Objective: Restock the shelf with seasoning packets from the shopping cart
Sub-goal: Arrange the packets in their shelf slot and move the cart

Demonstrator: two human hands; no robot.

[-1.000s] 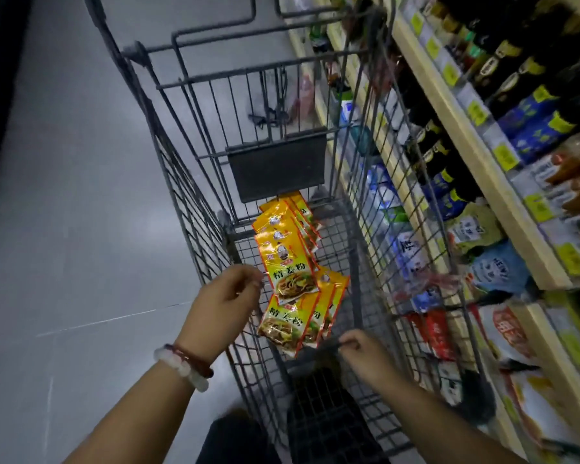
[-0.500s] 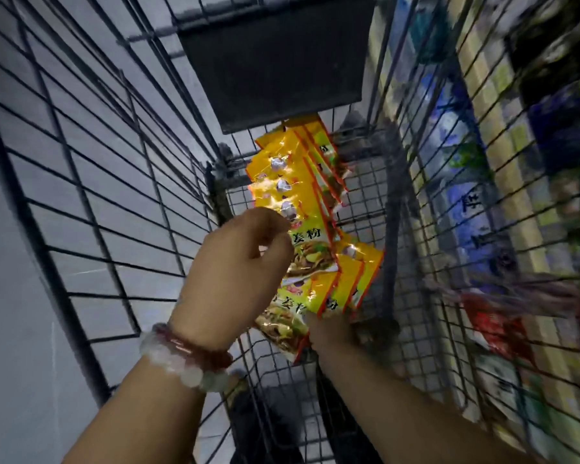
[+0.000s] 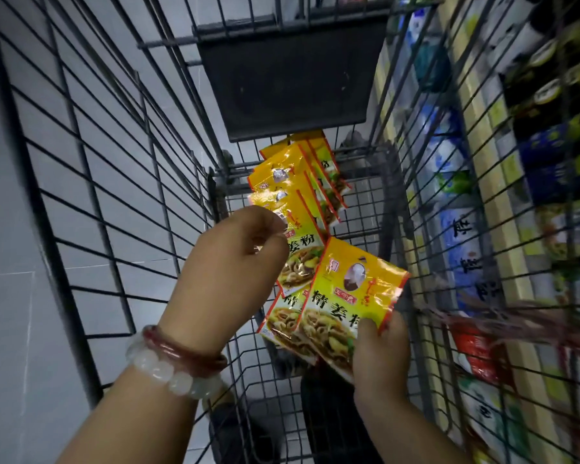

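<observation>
Head view: right hand (image 3: 379, 353) grips the lower edge of two overlapped seasoning packets (image 3: 345, 303), thumb on the front one, lifted above the cart floor. Left hand (image 3: 230, 262) pinches the top of another packet (image 3: 300, 259) just left and beyond. More yellow packets (image 3: 295, 182) fan out farther ahead, long axes running away from the hands, inside the shopping cart (image 3: 114, 195). Shelf (image 3: 482, 182) lies right of the right hand, past the cart wall; right hand is nearer, so likely it goes first.

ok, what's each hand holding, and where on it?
Right hand pinches the front yellow foil seasoning packet at its lower right edge. Left hand pinches the upper yellow packet strip mid-length.
</observation>
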